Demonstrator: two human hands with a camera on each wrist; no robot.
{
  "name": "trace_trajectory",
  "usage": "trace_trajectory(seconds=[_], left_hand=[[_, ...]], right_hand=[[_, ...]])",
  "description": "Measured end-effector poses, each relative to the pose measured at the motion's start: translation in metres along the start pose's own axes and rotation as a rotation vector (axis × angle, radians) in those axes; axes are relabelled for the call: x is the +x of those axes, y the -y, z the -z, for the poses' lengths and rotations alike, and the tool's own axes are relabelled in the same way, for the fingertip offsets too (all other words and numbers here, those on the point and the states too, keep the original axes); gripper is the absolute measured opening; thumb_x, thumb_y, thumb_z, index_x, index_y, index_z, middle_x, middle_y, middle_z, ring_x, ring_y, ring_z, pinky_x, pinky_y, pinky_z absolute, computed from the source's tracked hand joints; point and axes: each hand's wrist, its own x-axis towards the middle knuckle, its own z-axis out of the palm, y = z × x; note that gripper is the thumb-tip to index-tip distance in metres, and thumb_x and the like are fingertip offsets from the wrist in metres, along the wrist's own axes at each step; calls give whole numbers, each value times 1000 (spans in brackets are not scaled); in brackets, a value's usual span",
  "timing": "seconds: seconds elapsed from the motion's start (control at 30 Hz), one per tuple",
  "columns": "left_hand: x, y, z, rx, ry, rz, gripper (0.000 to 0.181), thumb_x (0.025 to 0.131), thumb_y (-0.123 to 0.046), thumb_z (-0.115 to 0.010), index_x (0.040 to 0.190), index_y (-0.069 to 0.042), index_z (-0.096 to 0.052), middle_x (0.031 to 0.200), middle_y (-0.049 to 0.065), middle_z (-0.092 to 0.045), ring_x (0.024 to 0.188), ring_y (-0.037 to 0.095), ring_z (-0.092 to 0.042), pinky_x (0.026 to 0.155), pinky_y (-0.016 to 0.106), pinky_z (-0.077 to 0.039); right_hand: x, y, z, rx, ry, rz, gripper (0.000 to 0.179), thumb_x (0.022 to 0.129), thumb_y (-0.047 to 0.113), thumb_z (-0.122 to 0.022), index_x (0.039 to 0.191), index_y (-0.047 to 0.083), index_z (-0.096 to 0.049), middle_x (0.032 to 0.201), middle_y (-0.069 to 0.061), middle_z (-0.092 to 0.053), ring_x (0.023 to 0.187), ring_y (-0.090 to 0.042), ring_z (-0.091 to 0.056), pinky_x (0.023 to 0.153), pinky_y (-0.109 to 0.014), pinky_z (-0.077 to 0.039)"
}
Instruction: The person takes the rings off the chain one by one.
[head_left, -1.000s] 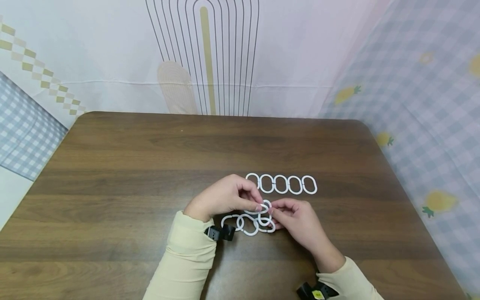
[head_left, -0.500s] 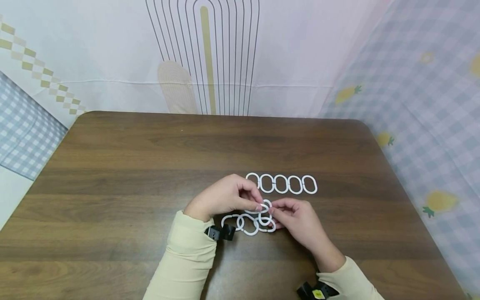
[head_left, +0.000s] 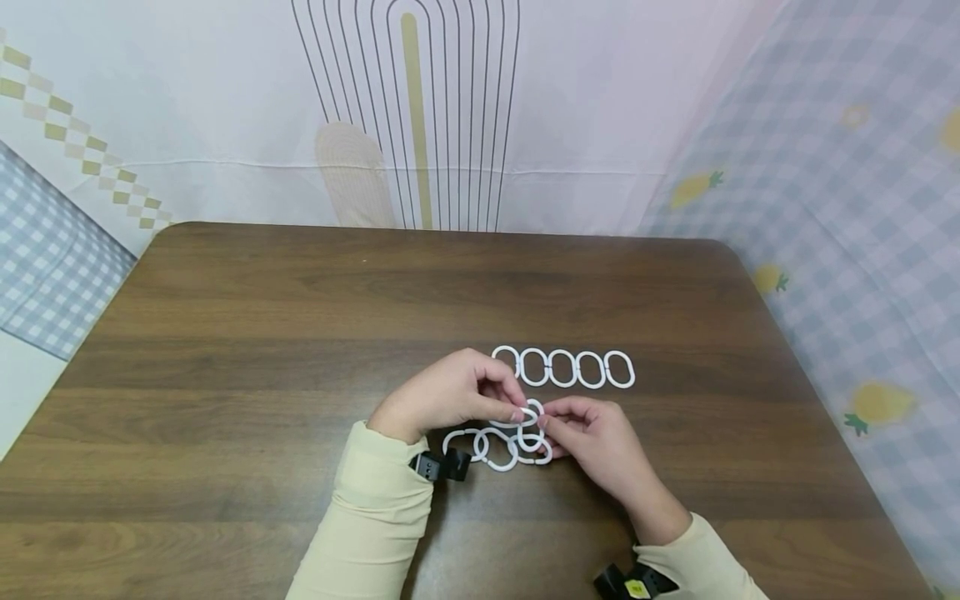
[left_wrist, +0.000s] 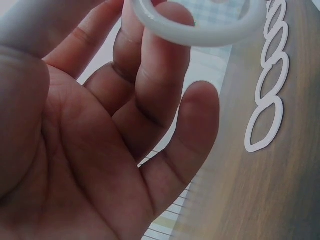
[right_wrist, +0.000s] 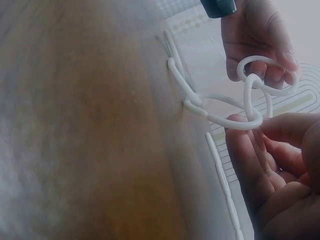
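A short chain of white oval plastic links [head_left: 489,431] lies on the brown table between the hands. My left hand [head_left: 461,392] pinches the end ring [left_wrist: 200,38] between thumb and fingers, above the tabletop. That ring passes through an upright link [right_wrist: 248,97], which my right hand [head_left: 592,433] pinches at its side with thumb and index finger. In the right wrist view, another link runs through the lower end of the upright one, and the chain trails down from it to the table. Fingers partly cover the held links, so whether their gaps are closed is unclear.
Behind the hands, a row of several white oval links [head_left: 548,368] lies side by side on the wooden table [head_left: 300,317]; the left hand partly covers its left end. Patterned cloths [head_left: 585,100] hang beyond the table's back and side edges.
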Motion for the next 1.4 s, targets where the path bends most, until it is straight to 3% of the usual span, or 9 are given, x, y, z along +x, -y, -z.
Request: trace_trajectory(seconds=[0.43,1.4], left_hand=[[-3,-2,2,-20,-22,20,4,87,-13,-79,90,-12,-76,82,-7,-72,77,10,-67,75,26,-56],[-5,-1,7,61,-78,33,5,88,-19,-79,87,-16,-76,81,-9,-70,77,10,-63,76,27,-53]], right_hand=[[1,-2,1,-9,-14,-9,19,92,2,-69,105,-12,-70,93,-21,-74,73,-16,-73,65,-33,-62],[2,-2,1,-23,-18,-6,22,92,5,-71,106,-11,-69,91,-20,-74,71,-15,-72,64,-32,-61]])
